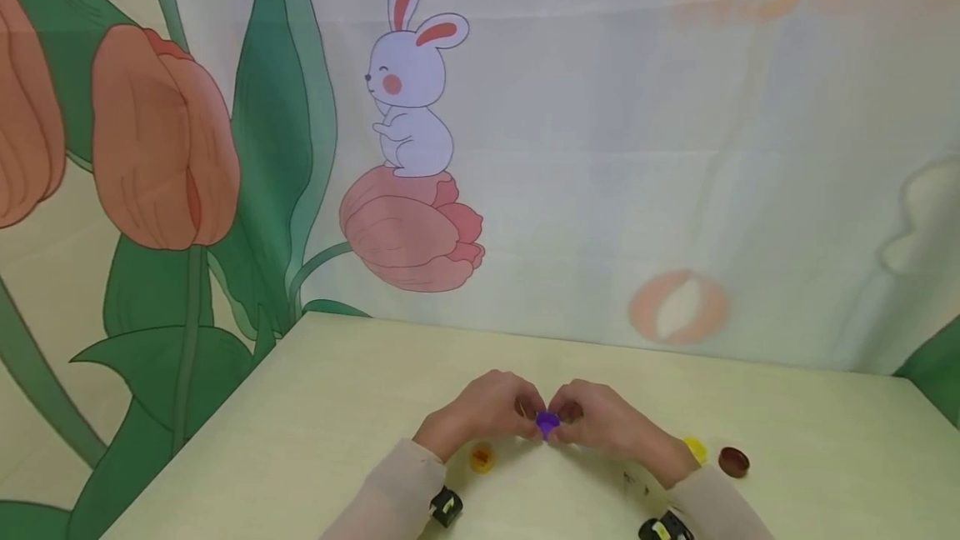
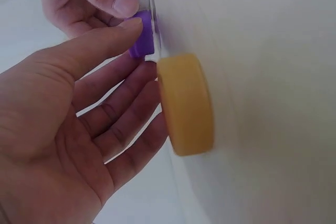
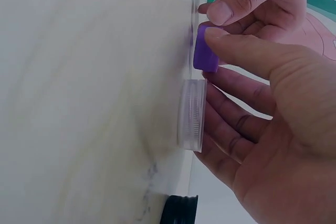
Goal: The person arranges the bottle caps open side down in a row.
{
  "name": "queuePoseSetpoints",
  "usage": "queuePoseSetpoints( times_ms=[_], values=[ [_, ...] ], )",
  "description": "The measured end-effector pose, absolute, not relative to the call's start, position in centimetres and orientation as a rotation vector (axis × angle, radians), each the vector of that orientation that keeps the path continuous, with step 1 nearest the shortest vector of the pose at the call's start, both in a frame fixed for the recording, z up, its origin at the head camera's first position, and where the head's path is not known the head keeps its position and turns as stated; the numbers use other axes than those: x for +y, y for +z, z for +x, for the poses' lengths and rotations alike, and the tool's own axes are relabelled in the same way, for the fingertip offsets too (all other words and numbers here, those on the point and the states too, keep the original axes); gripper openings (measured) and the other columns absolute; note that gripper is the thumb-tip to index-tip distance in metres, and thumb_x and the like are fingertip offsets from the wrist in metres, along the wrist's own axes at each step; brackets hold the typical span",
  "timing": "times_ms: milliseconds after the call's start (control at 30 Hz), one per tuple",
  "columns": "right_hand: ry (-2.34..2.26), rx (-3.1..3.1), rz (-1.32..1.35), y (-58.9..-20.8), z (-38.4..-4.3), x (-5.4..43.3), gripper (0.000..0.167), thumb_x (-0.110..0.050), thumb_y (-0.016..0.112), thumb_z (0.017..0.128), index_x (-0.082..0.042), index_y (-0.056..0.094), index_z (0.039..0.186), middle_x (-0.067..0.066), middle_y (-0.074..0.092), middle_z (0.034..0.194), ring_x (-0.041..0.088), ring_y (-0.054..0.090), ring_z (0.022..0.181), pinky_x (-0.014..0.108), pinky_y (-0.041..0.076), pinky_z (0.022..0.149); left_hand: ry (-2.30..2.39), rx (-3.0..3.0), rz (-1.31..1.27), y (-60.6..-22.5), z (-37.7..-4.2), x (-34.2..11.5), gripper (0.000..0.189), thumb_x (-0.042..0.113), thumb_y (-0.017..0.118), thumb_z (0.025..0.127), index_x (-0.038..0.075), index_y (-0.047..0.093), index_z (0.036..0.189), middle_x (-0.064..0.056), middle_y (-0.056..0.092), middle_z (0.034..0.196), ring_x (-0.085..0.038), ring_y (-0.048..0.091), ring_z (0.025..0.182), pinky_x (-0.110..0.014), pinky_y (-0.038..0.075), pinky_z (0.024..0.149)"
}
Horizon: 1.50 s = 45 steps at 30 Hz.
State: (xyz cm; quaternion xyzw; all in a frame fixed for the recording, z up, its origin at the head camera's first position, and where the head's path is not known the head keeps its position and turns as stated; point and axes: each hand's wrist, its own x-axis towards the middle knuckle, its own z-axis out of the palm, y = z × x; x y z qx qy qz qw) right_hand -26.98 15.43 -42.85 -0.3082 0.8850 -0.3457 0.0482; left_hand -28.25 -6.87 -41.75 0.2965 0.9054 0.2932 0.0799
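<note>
A small purple piece (image 1: 548, 424), rounded in the head view and boxy in the wrist views, is between my two hands close over the table. My left hand (image 1: 491, 407) pinches it with the thumb on its near face; the other fingers are spread beneath. From the opposite side my right hand (image 1: 603, 417) pinches the purple piece (image 3: 206, 49) with thumb and index finger. In the left wrist view a yellow-orange round lid (image 2: 186, 104) stands out beside the left fingertips. A clear ridged lid (image 3: 192, 115) is beside the right hand's lower fingers in the right wrist view.
On the pale table (image 1: 360, 390), a yellow round piece (image 1: 696, 449) and a dark brown lid (image 1: 733, 462) lie right of the right wrist. Black wrist cameras (image 1: 446, 507) show under the sleeves. A curtain with a printed rabbit (image 1: 412, 107) hangs behind the table's far edge.
</note>
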Motion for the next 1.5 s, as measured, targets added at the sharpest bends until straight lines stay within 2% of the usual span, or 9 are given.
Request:
queuePoseSetpoints(
  times_ms=[300, 500, 767, 1000, 1233, 1500],
  values=[
    [-1.124, 2.681, -0.903, -42.6, -26.9, 15.4, 0.018, -0.021, 0.083, 0.094, -0.01, 0.074, 0.105, -0.002, 0.067, 0.099, 0.015, 0.064, 0.09, 0.03, 0.055, 0.074, 0.903, 2.743, 0.942, -41.3, -28.0, -7.0, 0.021, 0.017, 0.09, 0.088, 0.013, 0.082, 0.107, 0.012, 0.074, 0.09, -0.006, 0.064, 0.086, -0.022, 0.051, 0.081],
    [-1.171, 2.726, -0.877, -42.4, -26.8, 15.6, 0.018, -0.023, 0.081, 0.095, -0.013, 0.075, 0.109, -0.003, 0.068, 0.103, 0.016, 0.064, 0.096, 0.036, 0.054, 0.081, 0.926, 2.765, 0.95, -40.9, -27.7, -7.1, 0.022, 0.017, 0.087, 0.091, 0.012, 0.081, 0.11, 0.008, 0.077, 0.097, -0.012, 0.068, 0.094, -0.025, 0.053, 0.087],
    [-1.222, 2.755, -0.902, -42.0, -26.5, 15.6, 0.018, -0.03, 0.079, 0.098, -0.016, 0.076, 0.109, -0.007, 0.069, 0.104, 0.015, 0.065, 0.098, 0.046, 0.054, 0.091, 0.899, 2.827, 1.008, -40.7, -27.6, -7.4, 0.028, 0.017, 0.088, 0.09, 0.012, 0.079, 0.116, 0.008, 0.077, 0.1, -0.009, 0.07, 0.094, -0.023, 0.054, 0.085],
    [-1.242, 2.758, -0.89, -41.4, -26.1, 15.6, 0.018, -0.033, 0.077, 0.1, -0.018, 0.076, 0.11, -0.009, 0.069, 0.106, 0.013, 0.067, 0.098, 0.041, 0.054, 0.091, 0.925, 2.869, 1.082, -40.5, -27.3, -7.6, 0.029, 0.014, 0.087, 0.091, 0.011, 0.079, 0.118, 0.006, 0.077, 0.104, -0.007, 0.071, 0.092, -0.023, 0.055, 0.084],
    [-1.263, 2.755, -0.92, -40.8, -25.8, 15.8, 0.02, -0.032, 0.075, 0.101, -0.016, 0.076, 0.112, -0.008, 0.07, 0.106, 0.014, 0.067, 0.098, 0.038, 0.055, 0.089, 1.052, 2.875, 1.155, -40.5, -27.2, -7.9, 0.024, 0.008, 0.085, 0.091, 0.01, 0.079, 0.114, 0.001, 0.079, 0.102, -0.009, 0.071, 0.086, -0.02, 0.055, 0.078],
    [-1.266, 2.75, -0.911, -40.7, -25.7, 15.9, 0.02, -0.034, 0.072, 0.103, -0.016, 0.075, 0.11, -0.008, 0.071, 0.104, 0.014, 0.068, 0.098, 0.038, 0.055, 0.09, 1.142, 2.844, 1.197, -40.8, -27.4, -8.0, 0.02, 0.005, 0.085, 0.09, 0.01, 0.08, 0.109, 0.004, 0.078, 0.098, -0.001, 0.068, 0.081, -0.028, 0.06, 0.077]
  ],
)
